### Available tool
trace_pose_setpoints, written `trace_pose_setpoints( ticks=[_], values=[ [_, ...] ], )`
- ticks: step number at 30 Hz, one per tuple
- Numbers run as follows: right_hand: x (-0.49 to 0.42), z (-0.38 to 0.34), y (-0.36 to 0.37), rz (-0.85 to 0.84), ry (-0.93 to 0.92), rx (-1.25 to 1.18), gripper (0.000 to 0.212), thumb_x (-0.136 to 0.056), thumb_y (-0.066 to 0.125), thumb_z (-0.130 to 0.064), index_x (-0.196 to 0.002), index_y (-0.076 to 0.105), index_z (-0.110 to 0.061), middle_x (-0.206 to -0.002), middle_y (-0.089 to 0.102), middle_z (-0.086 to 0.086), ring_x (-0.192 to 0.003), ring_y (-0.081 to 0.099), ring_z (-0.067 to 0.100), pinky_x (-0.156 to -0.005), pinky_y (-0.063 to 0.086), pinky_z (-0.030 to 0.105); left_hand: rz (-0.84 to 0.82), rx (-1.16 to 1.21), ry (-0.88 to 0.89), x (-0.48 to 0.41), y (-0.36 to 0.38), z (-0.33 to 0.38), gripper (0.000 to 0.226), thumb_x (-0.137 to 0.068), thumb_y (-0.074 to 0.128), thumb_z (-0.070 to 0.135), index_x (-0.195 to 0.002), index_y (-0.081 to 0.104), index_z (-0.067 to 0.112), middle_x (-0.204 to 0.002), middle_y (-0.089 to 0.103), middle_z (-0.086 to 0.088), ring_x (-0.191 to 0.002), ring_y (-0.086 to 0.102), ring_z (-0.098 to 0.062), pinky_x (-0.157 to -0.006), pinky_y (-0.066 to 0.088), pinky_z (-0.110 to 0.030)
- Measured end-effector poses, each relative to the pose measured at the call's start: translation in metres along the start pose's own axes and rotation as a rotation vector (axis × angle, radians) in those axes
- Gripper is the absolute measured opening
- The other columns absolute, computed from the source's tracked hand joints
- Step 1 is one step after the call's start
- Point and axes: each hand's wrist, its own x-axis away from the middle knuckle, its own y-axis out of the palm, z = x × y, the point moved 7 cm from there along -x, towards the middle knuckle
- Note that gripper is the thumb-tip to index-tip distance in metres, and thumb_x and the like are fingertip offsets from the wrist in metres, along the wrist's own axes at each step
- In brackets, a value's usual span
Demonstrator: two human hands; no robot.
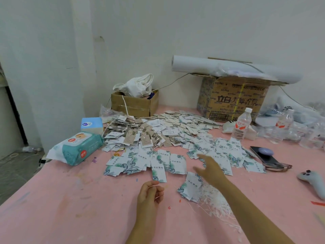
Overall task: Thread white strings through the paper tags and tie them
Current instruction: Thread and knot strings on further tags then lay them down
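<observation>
White paper tags with green leaf prints (159,162) lie spread over the middle of the pink table (70,199). Behind them sits a heap of strung brown and white tags (140,132). A loose bundle of white strings (215,199) lies under my right forearm. My left hand (149,192) hovers near the front, its fingers pinched on a thin white string (154,185). My right hand (210,169) is stretched out above the leaf tags with its fingers spread and nothing in it.
A wet-wipe pack (77,148) and a tissue box (91,124) lie at the left. Two cardboard boxes (135,104) (233,99) stand at the back. Water bottles (241,125), a phone (263,154), glasses (277,167) and a grey toy (313,180) are at the right.
</observation>
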Motion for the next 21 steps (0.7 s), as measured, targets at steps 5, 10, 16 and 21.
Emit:
trace_pose_setpoints(
  ticks=[5,10,16,21],
  values=[
    [0.037,-0.018,0.056,-0.309,-0.129,0.555,0.077,-0.077,0.056,-0.071,-0.134,0.043,-0.021,-0.133,0.050,0.002,-0.121,0.045,0.022,-0.105,0.032,0.039,-0.009,-0.019,0.011,0.004,0.001,0.003,0.022,-0.094,0.041,-0.008,-0.094,0.061,0.002,-0.064,0.064,-0.003,-0.057,0.051,-0.012,-0.054,0.047,-0.017],
    [0.053,-0.023,0.053,-0.321,-0.106,0.381,0.053,-0.090,0.055,-0.049,-0.133,0.045,-0.020,-0.132,0.051,0.000,-0.119,0.049,0.019,-0.090,0.038,0.028,-0.025,-0.022,0.002,0.005,0.002,0.004,0.022,-0.094,0.041,-0.009,-0.094,0.060,0.001,-0.065,0.063,-0.004,-0.058,0.049,-0.013,-0.055,0.044,-0.018],
    [0.064,-0.033,0.042,-0.308,-0.174,0.396,0.031,-0.101,0.041,-0.029,-0.117,0.058,-0.010,-0.116,0.062,0.008,-0.105,0.056,0.022,-0.084,0.040,0.028,-0.022,-0.006,-0.006,0.007,0.002,0.006,0.023,-0.093,0.042,-0.011,-0.092,0.061,0.003,-0.065,0.063,-0.005,-0.056,0.049,-0.011,-0.051,0.046,-0.015],
    [0.068,-0.035,0.034,-0.156,-0.195,0.484,0.035,-0.101,0.031,-0.016,-0.068,0.039,-0.016,-0.071,0.044,0.002,-0.080,0.048,0.020,-0.063,0.028,0.028,-0.025,-0.025,-0.018,0.009,0.001,0.006,0.023,-0.093,0.042,-0.010,-0.093,0.061,0.003,-0.066,0.063,-0.004,-0.057,0.049,-0.011,-0.054,0.045,-0.017]
  ],
)
